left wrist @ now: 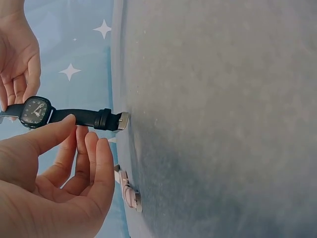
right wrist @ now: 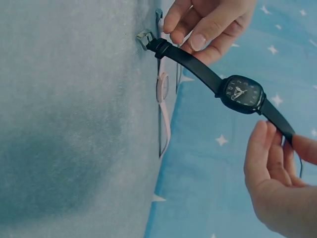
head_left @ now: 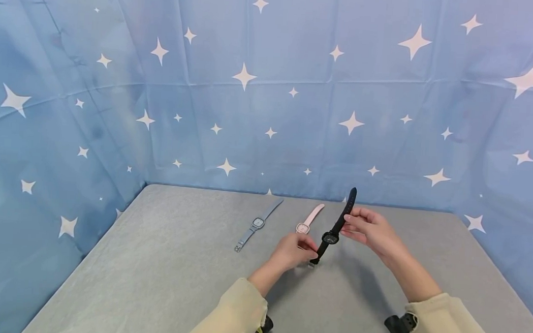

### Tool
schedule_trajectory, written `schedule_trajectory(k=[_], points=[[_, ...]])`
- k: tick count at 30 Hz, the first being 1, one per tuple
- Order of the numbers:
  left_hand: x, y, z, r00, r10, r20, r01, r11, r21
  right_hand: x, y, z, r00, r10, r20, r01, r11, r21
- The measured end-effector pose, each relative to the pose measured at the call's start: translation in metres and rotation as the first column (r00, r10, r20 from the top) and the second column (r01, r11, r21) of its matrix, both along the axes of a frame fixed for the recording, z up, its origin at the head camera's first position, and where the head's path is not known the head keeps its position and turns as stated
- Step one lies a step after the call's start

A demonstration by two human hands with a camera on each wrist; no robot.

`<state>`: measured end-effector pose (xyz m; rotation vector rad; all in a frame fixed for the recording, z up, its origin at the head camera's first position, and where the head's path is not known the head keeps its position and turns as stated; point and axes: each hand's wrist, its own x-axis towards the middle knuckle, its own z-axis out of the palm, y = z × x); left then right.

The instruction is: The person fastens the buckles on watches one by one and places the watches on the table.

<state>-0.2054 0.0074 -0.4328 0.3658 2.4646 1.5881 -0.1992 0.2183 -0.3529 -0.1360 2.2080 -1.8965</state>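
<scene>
A black wristwatch (head_left: 331, 237) with a squarish dark dial is held tilted above the table, its straps undone and stretched out. My right hand (head_left: 374, 234) pinches the strap with the holes, between thumb and fingers. At the buckle end, my left hand (head_left: 291, 252) pinches the other strap; the left wrist view shows the thumb on top and fingertips beneath. The silver buckle (left wrist: 123, 121) sticks out past that thumb. Just behind the left hand lies a pink wristwatch (head_left: 303, 228), its lower strap hidden by the hand in the head view.
A light blue wristwatch (head_left: 258, 222) lies flat to the left of the pink one. The grey table (head_left: 160, 262) ends at a blue cloth backdrop (head_left: 297, 112) with white stars. Dark wrist devices (head_left: 401, 326) sit at both sleeves.
</scene>
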Motion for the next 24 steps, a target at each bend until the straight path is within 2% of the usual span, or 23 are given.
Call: schedule_trajectory(k=[5, 13, 19, 24], points=[[0.004, -0.004, 0.001, 1.0, 0.002, 0.025, -0.003, 0.999, 0.032, 0.002, -0.002, 0.001, 1.0, 0.005, -0.013, -0.006, 1.0, -0.012], [0.012, -0.006, 0.008, 0.999, -0.041, 0.027, 0.039, 0.997, 0.069, 0.003, -0.004, 0.004, 1.0, 0.006, -0.028, -0.006, 1.0, -0.011], [0.017, -0.003, 0.014, 0.99, -0.06, 0.13, 0.044, 0.991, 0.127, 0.004, -0.006, 0.008, 0.999, 0.007, -0.031, -0.007, 1.0, -0.007], [0.019, -0.001, 0.014, 0.972, -0.077, 0.22, 0.026, 0.974, 0.226, 0.005, -0.008, 0.011, 0.999, 0.007, -0.036, -0.007, 1.0, 0.0]])
